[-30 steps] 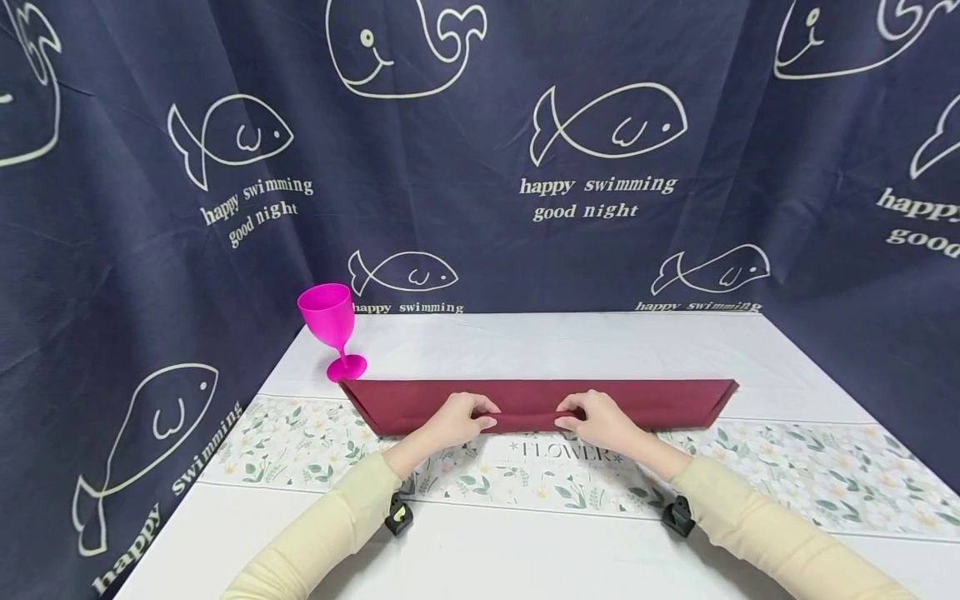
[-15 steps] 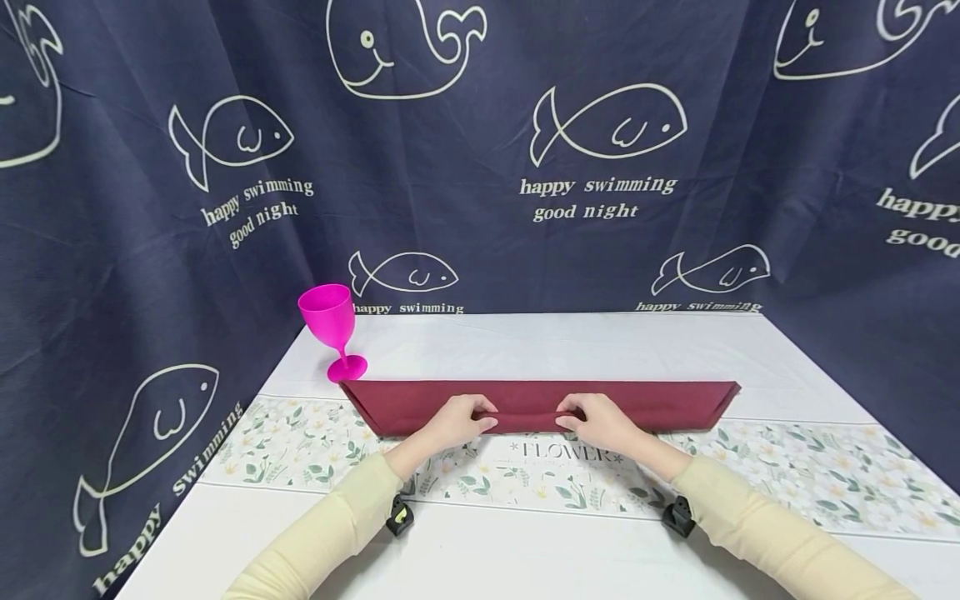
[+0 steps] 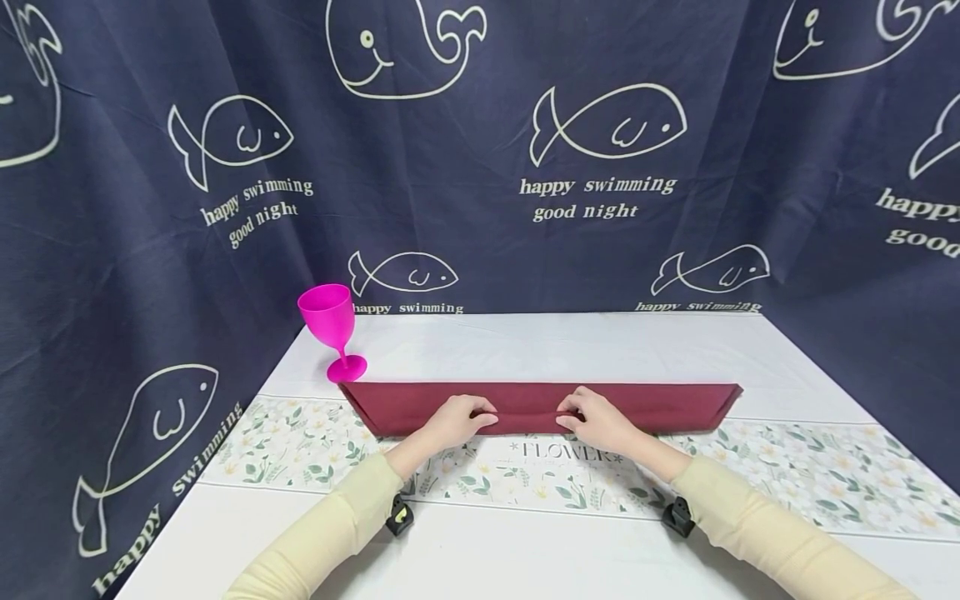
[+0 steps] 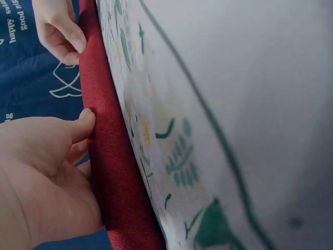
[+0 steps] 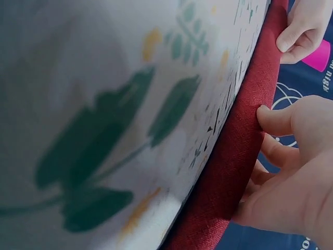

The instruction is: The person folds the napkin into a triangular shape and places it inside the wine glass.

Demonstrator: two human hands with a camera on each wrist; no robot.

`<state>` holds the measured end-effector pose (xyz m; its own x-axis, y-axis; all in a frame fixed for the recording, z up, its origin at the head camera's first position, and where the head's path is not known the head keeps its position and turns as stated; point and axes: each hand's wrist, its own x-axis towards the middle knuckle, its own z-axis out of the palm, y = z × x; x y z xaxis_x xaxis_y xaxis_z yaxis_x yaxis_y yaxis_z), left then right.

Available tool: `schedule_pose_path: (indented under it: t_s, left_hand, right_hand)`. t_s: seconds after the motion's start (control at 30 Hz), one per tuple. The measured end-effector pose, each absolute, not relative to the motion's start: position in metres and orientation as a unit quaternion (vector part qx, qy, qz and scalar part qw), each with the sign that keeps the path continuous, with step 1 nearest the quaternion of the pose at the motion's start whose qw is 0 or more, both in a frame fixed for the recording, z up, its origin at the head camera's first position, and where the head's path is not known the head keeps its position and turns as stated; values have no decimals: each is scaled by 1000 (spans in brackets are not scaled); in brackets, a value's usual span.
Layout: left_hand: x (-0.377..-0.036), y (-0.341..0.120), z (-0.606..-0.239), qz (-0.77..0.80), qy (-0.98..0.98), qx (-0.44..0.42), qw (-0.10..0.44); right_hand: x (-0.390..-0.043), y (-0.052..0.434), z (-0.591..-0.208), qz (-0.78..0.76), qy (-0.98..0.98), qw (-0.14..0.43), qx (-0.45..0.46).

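Note:
A dark red cloth [image 3: 675,404] is folded into a long strip with slanted ends and lies across the floral band of the table covering. My left hand [image 3: 453,422] pinches its near edge left of the middle, thumb on the front and fingers behind. To the right, my right hand [image 3: 597,423] pinches the same edge in the same way, a short gap away. Both wrist views show the red cloth [image 4: 112,156] as a thick, rounded fold, with the thumbs pressed on it and the other fingers partly hidden.
A magenta plastic goblet [image 3: 327,315] stands upright at the back left, its foot right by the cloth's far left corner. White table covering [image 3: 525,558] with a printed floral band lies under everything. Navy curtains [image 3: 480,167] with fish drawings hang behind and at both sides.
The cloth's far edge has come very slightly nearer, and its right end has shifted a little to the right. Both hands keep their pinch nearly in place; the goblet has not moved.

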<state>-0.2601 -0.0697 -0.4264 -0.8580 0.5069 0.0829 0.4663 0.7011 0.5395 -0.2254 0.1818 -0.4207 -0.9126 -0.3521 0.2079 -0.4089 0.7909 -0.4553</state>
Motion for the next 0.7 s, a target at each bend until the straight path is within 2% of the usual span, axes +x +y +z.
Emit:
schedule_pose_path:
  t_s: [0.7]
  left_hand:
    - [-260, -70, -425, 287, 916, 278, 45]
  right_hand:
    - [-226, 182, -420, 245, -946, 50, 207]
